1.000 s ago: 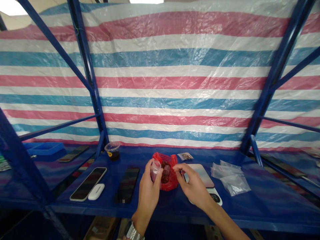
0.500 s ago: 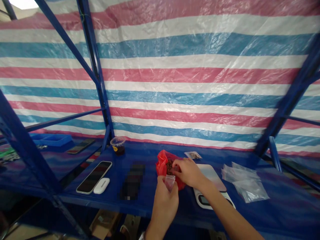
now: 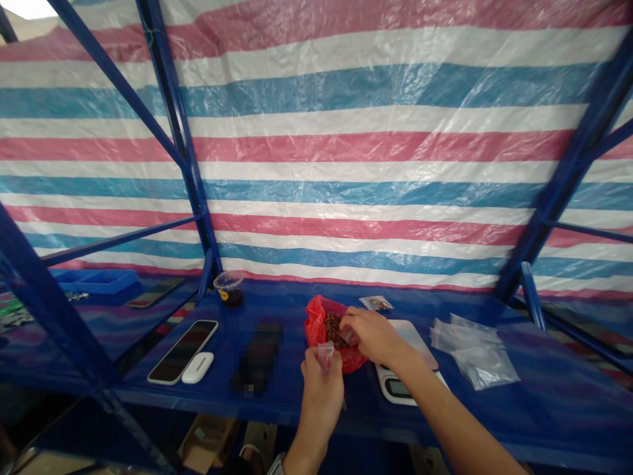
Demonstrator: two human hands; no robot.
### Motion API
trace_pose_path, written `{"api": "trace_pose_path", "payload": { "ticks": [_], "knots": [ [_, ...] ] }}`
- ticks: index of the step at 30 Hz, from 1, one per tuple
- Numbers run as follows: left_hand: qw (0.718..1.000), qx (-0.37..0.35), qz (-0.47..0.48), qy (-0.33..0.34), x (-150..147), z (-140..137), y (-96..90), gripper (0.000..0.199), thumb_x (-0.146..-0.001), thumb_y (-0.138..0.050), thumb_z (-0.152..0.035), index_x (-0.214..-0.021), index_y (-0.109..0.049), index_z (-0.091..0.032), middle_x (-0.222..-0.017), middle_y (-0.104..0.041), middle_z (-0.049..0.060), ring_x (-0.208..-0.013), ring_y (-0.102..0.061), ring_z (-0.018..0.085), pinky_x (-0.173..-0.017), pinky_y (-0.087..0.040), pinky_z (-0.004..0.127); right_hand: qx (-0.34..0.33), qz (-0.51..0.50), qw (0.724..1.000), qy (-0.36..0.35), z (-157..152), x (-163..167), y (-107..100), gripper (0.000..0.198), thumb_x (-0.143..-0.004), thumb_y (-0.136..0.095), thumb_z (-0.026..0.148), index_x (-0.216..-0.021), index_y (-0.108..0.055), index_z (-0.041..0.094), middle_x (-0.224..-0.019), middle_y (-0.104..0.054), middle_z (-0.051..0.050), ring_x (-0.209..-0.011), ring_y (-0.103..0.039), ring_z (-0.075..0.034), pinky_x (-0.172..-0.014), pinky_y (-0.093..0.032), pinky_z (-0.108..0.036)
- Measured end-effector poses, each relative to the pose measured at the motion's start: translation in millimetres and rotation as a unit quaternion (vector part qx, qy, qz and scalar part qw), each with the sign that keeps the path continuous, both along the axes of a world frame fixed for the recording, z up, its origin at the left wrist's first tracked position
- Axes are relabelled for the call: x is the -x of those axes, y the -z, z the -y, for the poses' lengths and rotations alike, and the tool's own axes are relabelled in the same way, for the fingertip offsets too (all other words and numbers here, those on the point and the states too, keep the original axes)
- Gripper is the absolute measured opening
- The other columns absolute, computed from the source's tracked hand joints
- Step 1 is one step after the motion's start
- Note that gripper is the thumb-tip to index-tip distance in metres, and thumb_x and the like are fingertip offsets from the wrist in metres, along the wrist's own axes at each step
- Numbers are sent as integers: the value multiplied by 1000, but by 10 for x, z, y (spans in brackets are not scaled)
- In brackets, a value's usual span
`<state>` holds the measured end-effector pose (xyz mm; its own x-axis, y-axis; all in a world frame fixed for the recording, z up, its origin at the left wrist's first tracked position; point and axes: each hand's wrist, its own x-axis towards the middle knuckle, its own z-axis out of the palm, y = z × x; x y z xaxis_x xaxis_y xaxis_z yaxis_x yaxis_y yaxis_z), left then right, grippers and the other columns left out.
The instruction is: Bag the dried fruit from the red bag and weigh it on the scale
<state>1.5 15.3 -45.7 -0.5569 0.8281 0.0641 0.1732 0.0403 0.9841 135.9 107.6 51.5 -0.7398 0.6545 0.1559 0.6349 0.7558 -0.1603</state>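
A small clear plastic bag (image 3: 325, 355) is pinched in my left hand (image 3: 321, 386), just in front of the red plastic bag (image 3: 315, 321). Small brown dried pieces (image 3: 332, 328) fill the red bag, whose mouth is spread wide. My right hand (image 3: 372, 335) reaches over its right side with the fingers closed together. Something clear shows beneath those fingertips, too small to name. Under my right forearm, partly covered, lies a white kitchen scale (image 3: 395, 390) with a grey plate.
Several clear zip bags (image 3: 484, 363) lie to the right, and a small filled bag (image 3: 376, 303) lies behind the scale. On the left are a phone (image 3: 182, 351), a white earbud case (image 3: 198, 367) and a cup of dark liquid (image 3: 230, 292). Blue posts (image 3: 180, 145) frame the table.
My left hand has shifted slightly back from the red bag, holding the clear bag. My right fingers have lifted a little, showing more brown pieces. The view has shifted slightly.
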Motion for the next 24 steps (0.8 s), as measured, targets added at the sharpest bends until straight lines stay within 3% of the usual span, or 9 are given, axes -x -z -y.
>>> {"api": "trace_pose_path", "payload": {
  "ticks": [3,6,13,24],
  "knots": [
    [999,22,26,-5,-2,7,-70,30,-82,-64,-43,-99,-64,-17,-97,-70,12,-99,-66,30,-90,-50,43,-8,29,999,12,82,17,-63,32,-80,-54,-1,-98,-76,15,-111,-74,-15,-107,-69,-29,-90,-47,-34],
    [998,8,67,-15,-58,20,-153,32,-82,-64,-45,-97,-62,-17,-91,-70,9,-92,-67,27,-82,-51,39,1,42,999,34,105,51,7,33,-79,-56,0,-103,-76,12,-111,-75,-18,-106,-70,-32,-89,-47,-36],
    [990,-33,127,-43,-93,17,-199,36,-80,-66,-51,-94,-60,-18,-73,-67,2,-73,-67,21,-66,-50,31,38,-55,996,51,-2,-17,285,37,-78,-63,8,-109,-79,22,-111,-79,-7,-106,-71,-26,-92,-46,-32],
    [995,-30,98,5,60,43,-218,48,-80,-64,-57,-98,-66,-13,-93,-74,11,-88,-71,26,-82,-53,37,67,-153,983,82,54,39,474,34,-85,-63,14,-114,-77,22,-117,-78,-5,-112,-67,-26,-100,-45,-35]
  ]
}}
